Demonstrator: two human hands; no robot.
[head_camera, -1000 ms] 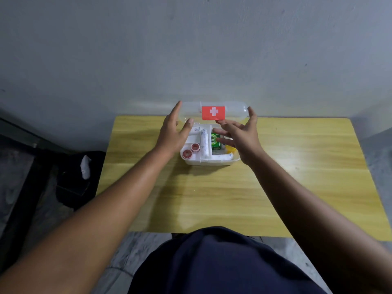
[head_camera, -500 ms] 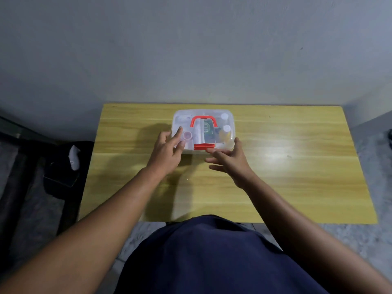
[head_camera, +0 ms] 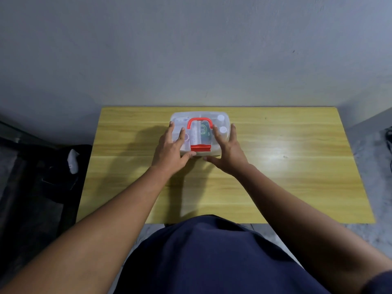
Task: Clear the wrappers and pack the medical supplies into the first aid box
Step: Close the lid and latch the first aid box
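Nothing you can really read here: the print on the green pack [head_camera: 204, 132] inside the first aid box [head_camera: 210, 115] is just blur.

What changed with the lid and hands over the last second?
The lid swung down from upright onto the first aid box. The left hand and right hand came to lie flat on it, thumbs at its front. The box kept its place on the table.

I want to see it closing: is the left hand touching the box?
Touching. Head view: the left hand lies flat on the first aid box lid.
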